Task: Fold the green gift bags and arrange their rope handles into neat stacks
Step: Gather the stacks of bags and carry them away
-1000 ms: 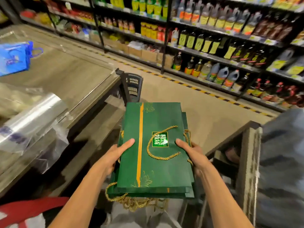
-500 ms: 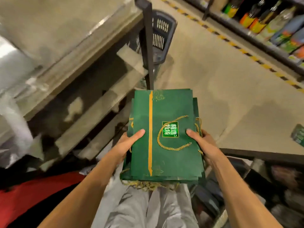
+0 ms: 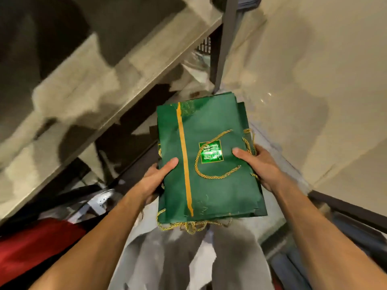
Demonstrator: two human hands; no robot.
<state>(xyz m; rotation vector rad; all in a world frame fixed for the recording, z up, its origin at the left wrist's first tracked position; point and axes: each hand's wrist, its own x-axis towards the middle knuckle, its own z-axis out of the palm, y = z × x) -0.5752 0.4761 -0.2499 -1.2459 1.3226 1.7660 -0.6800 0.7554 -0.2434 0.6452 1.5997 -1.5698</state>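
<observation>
- My legs in pale grey trousers fill the bottom of the view, directly below what I hold.
- A blurred red cloth-like mass lies by my left forearm; I cannot tell what it is.
- Tangled gold twisted-rope handles hang out from the near edge of the stack of flat folded dark green paper gift bags, which I hold in the air above my knees.
- My left hand grips the stack's left edge, thumb lying flat on the top bag beside its vertical gold stripe, fingers tucked underneath.
- My right hand grips the right edge the same way, thumb on top and fingers curled under, with more gold rope loops bunched against them.
- One gold rope handle lies in an open U on the top bag, curving round a shiny green square label.
- The lower bags sit slightly askew, their edges showing past the top bag at the right.
- A dark rail runs past my right wrist.
- Beyond the stack, a grey wood-grain shelf board slants across the left.
- A dark grey metal post rises just past the stack's far edge, with a dark slotted plastic basket beside it.
- Pale beige floor spreads on the right.
</observation>
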